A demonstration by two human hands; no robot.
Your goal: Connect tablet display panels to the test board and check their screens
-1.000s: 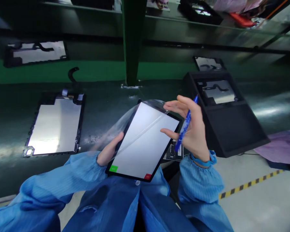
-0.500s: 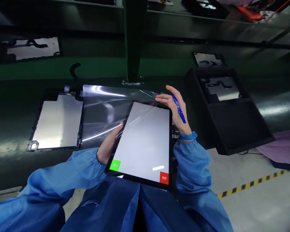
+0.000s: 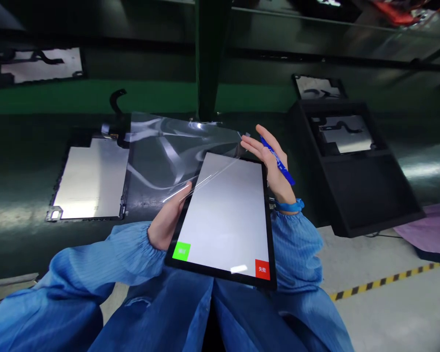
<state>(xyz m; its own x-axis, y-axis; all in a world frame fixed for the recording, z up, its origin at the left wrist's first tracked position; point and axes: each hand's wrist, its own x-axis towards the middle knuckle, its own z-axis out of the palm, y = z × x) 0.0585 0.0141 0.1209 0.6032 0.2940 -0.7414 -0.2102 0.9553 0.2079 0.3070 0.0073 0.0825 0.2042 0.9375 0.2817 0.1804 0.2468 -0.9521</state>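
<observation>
A tablet (image 3: 223, 210) with a lit white screen, a green square at its lower left and a red one at its lower right, is tilted over my lap. My left hand (image 3: 170, 215) is closed around its left edge, thumb on the front. A clear plastic film (image 3: 157, 156) is peeled back off the screen to the upper left, its fold crossing the upper left corner. Near the tablet's top right, the fingers of my right hand (image 3: 273, 164) pinch the film's edge. A blue marker pen (image 3: 278, 161) is tucked in that same hand.
Left on the dark bench (image 3: 18, 186) lies a display panel (image 3: 93, 178) with a black flex cable. Another panel (image 3: 40, 64) is behind it. At right stands a black box (image 3: 374, 190) holding a panel (image 3: 346, 134); one more panel (image 3: 317, 88) lies behind. A green post (image 3: 209, 58) rises centrally.
The tablet has shifted slightly right in view and turned a little. The film's loose left part has lifted and bent, its lower edge now higher. Both hands keep their hold.
</observation>
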